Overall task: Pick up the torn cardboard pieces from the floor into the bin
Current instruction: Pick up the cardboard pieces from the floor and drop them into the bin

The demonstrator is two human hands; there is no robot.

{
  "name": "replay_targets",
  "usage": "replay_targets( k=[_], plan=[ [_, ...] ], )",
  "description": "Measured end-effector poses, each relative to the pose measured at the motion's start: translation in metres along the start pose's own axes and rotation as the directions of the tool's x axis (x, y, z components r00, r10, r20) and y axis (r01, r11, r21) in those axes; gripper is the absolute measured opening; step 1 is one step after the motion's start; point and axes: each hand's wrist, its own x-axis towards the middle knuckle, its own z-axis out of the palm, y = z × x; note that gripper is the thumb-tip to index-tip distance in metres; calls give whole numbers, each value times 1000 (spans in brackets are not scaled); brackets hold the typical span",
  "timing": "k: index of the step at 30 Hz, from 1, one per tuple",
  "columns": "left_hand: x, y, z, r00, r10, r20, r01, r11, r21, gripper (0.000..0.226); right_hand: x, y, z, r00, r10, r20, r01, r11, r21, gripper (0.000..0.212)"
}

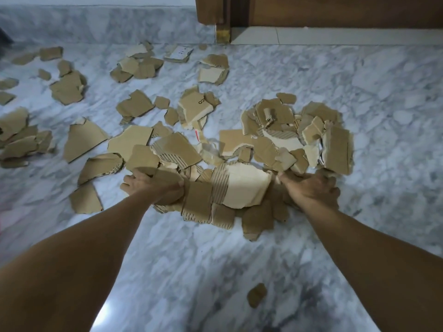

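Note:
A bundle of torn cardboard pieces (227,195) sits between my two hands just above the marble floor. My left hand (148,185) grips its left side, thumb curled over a brown piece. My right hand (314,188) holds the right side, fingers curled down round the pieces there. Beyond my hands, a heap of cardboard pieces (297,135) lies on the floor. Several more scraps (81,137) are scattered to the left and toward the wall. One small scrap (256,294) lies close to me. No bin is in view.
The marble floor (383,97) stretches bare to the right. A marble skirting (96,25) runs along the back wall. A wooden door and frame (311,10) stand at the top right, with a pale threshold (335,35) below.

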Motion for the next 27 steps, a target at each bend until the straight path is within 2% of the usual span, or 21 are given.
replay_targets(
  k=[2, 4, 9, 14, 17, 20, 22, 24, 25, 27],
  plan=[
    [-3, 0, 6, 1000, 6, -27, -6, 1000, 4, 124, 3, 5, -2, 998, 37, 51, -36, 999, -14, 134],
    [-8, -1, 10, 998, 17, -67, -21, 998, -63, 118, -1, 6, -1, 998, 9, 64, -5, 998, -66, 132],
    [-20, 3, 14, 996, 34, 78, -22, 989, -149, 120, -14, -3, 6, 989, 95, 116, -85, 992, -89, 119],
    [-30, 12, 13, 997, 50, 50, -43, 992, -120, 90, -25, -13, 19, 978, 48, 205, -66, 994, 83, 87],
    [-33, 12, 13, 994, 46, 100, -19, 966, -260, 92, -34, -24, 24, 978, 24, 206, -76, 966, 246, 62],
    [-35, 7, 11, 992, 51, 118, -14, 954, -298, 97, -39, -34, 30, 969, -12, 245, -78, 931, 357, 39],
    [-34, 4, 11, 996, 58, 75, -26, 929, -369, 92, -44, -42, 32, 962, -45, 269, -70, 912, 404, 47],
    [-32, 5, 11, 997, 46, 67, -16, 923, -384, 99, -50, -49, 33, 955, -72, 287, -58, 906, 419, 63],
    [-31, 6, 10, 997, 26, 77, 1, 942, -335, 102, -50, -53, 35, 951, -93, 296, -45, 902, 429, 68],
    [-32, 7, 9, 997, -5, 81, 15, 992, -124, 103, -51, -60, 38, 925, -128, 359, -39, 905, 423, 76]
  ],
)
